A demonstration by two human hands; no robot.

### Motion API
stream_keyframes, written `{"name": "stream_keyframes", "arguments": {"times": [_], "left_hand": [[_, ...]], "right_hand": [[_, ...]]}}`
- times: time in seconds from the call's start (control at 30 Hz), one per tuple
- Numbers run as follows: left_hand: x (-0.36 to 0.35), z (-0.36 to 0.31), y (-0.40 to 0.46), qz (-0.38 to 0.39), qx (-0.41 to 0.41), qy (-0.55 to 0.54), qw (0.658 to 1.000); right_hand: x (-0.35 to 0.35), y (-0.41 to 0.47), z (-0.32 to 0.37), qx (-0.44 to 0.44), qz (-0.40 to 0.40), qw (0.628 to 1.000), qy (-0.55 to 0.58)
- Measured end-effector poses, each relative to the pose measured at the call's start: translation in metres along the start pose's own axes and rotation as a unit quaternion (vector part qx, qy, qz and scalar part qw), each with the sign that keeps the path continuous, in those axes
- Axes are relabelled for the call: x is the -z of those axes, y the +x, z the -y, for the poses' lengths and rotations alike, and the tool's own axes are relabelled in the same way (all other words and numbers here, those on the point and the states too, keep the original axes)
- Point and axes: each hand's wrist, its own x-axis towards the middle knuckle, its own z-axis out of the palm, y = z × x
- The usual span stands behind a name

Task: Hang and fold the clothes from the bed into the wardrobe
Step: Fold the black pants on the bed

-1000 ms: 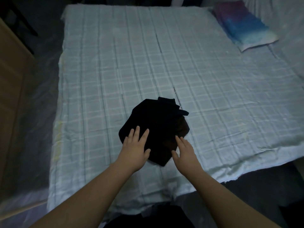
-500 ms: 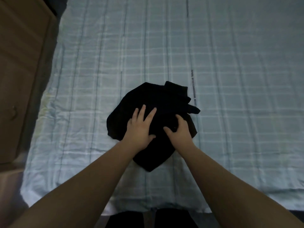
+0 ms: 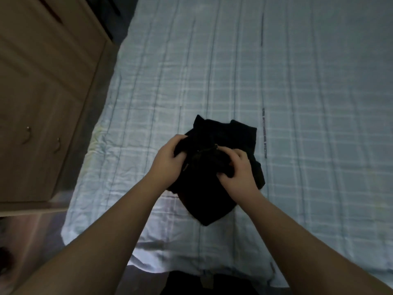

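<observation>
The crumpled black cloth garment (image 3: 221, 167) lies on the pale blue checked bedsheet (image 3: 297, 103). The left hand (image 3: 168, 160) and right hand (image 3: 238, 171) grip it with curled fingers. A loose grip could let it unfold. Half a second ago, the fingers lay flat on it.

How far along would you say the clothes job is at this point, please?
Done, apparently: only one crumpled black garment shows on the pale checked bedsheet; anything already stored is out of sight. In hand: the left hand and right hand both grip that garment, bunched rather than folded. Left: folding or hanging it and carrying it to the wooden wardrobe beside the bed.
</observation>
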Motion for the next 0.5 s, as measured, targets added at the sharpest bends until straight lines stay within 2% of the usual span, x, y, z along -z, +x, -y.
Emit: {"name": "stream_keyframes", "arguments": {"times": [0.1,0.2,0.3,0.5], "left_hand": [[0.040,-0.050,-0.015,0.009,-0.031,-0.037,0.999],[0.080,-0.100,-0.025,0.012,-0.055,-0.075,0.996],[0.119,-0.142,-0.032,0.015,-0.087,-0.107,0.990],[0.179,-0.200,-0.049,0.008,-0.156,-0.187,0.970]], "right_hand": [[0.013,-0.001,0.059,0.042,0.000,0.999,-0.010],[0.035,0.004,0.120,0.087,-0.044,0.995,-0.011],[0.062,0.004,0.173,0.109,-0.051,0.991,-0.062],[0.102,-0.010,0.270,0.094,0.084,0.992,-0.026]]}}
